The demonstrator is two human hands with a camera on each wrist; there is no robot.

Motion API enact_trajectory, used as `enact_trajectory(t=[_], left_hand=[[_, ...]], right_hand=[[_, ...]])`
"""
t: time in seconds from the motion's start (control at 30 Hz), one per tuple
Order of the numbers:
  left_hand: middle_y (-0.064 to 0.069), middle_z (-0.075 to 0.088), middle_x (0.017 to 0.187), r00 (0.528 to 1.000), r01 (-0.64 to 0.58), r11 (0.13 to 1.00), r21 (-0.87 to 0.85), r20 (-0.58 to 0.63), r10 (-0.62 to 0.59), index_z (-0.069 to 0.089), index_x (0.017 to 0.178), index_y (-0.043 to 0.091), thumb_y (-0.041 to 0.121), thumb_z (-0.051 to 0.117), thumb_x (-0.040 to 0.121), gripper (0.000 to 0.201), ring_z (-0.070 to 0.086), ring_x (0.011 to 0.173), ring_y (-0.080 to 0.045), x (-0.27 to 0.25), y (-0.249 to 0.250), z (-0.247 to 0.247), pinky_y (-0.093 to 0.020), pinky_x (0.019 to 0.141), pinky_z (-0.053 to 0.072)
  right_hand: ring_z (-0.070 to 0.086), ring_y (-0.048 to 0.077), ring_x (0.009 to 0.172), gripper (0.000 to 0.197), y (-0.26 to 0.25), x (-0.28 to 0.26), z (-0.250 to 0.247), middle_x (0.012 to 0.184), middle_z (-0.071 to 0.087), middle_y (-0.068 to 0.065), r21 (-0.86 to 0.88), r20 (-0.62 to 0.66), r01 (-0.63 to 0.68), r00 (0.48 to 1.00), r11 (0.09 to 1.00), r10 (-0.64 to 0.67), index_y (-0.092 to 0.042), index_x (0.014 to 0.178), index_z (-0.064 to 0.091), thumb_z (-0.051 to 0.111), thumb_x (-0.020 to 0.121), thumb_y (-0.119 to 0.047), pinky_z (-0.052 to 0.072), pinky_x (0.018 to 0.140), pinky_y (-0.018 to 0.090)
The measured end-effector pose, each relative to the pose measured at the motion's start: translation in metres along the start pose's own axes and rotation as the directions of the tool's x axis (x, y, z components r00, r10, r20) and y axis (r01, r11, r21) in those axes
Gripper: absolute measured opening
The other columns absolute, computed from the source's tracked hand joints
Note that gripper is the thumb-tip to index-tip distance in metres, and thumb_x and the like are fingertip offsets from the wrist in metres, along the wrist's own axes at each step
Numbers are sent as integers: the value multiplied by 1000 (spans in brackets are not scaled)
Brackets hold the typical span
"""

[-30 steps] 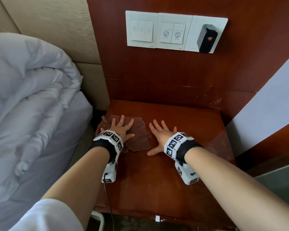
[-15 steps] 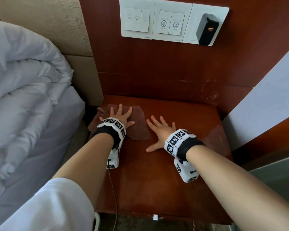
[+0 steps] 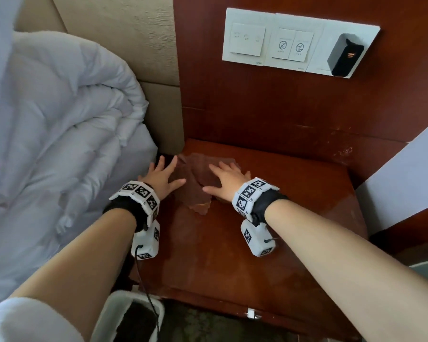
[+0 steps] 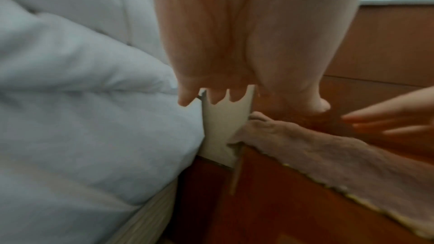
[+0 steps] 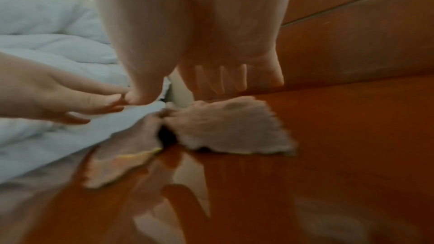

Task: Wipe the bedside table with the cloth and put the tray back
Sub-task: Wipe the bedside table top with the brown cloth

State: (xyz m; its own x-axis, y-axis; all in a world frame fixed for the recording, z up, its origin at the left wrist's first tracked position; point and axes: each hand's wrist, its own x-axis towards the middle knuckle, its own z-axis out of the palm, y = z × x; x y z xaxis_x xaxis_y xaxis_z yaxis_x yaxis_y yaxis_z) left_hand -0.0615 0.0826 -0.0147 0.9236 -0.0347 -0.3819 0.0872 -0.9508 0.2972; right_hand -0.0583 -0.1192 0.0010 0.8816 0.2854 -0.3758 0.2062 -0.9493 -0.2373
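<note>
A brown cloth (image 3: 194, 169) lies bunched at the back left of the red-brown bedside table (image 3: 257, 243). My right hand (image 3: 226, 178) rests flat on the cloth's right part with straight fingers. Beside the cloth's left edge, my left hand (image 3: 162, 175) is spread open over the table's left rim. In the left wrist view the cloth (image 4: 328, 151) runs along the tabletop, and my left hand's fingers (image 4: 185, 99) point at the gap by the bed. The right wrist view shows the cloth (image 5: 234, 129) crumpled under my right hand's fingers (image 5: 220, 79). A white tray (image 3: 124, 296) with a dark inside sits low by the table's front left corner.
White bedding (image 3: 59, 132) is heaped right against the table's left side. A wooden wall panel behind the table carries a white switch plate (image 3: 247, 40) and a black plug-in device (image 3: 345, 58). A pale wall (image 3: 405, 183) closes in on the right.
My right hand moved left from the bare tabletop onto the cloth. My left hand slid off the cloth to its left side. The cloth went from flat to bunched.
</note>
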Motion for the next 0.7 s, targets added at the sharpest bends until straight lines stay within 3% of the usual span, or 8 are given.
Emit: enact_trajectory(t=[0.2, 0.5, 0.7], left_hand=[[-12, -2, 160, 997, 74, 992, -105, 17, -73, -2, 152, 25, 49, 45, 93, 79, 1, 148, -31, -42, -56, 10, -39, 120, 10], [-10, -6, 160, 993, 60, 997, -50, 101, -55, -5, 152, 28, 57, 59, 82, 99, -3, 147, -34, -54, -56, 32, -50, 120, 12], [-6, -11, 160, 995, 16, 999, 32, 95, -19, -7, 151, 30, 57, 61, 81, 102, -7, 148, -31, -42, -19, 28, -55, 118, 7]], right_hand=[[-10, 35, 147, 72, -51, 31, 14, 161, -10, -2, -67, 90, 112, 990, 991, -106, -42, 150, 4, 48, 93, -50, 8, 112, 63], [-10, 34, 147, 72, -44, 32, 21, 160, -14, -8, -211, 173, 141, 979, 967, -105, -47, 149, 4, 47, 92, -55, 12, 110, 68], [-10, 31, 147, 73, 9, 11, 16, 160, -14, -10, -181, 151, 45, 988, 982, -18, -48, 148, 4, 48, 90, -57, 11, 110, 67]])
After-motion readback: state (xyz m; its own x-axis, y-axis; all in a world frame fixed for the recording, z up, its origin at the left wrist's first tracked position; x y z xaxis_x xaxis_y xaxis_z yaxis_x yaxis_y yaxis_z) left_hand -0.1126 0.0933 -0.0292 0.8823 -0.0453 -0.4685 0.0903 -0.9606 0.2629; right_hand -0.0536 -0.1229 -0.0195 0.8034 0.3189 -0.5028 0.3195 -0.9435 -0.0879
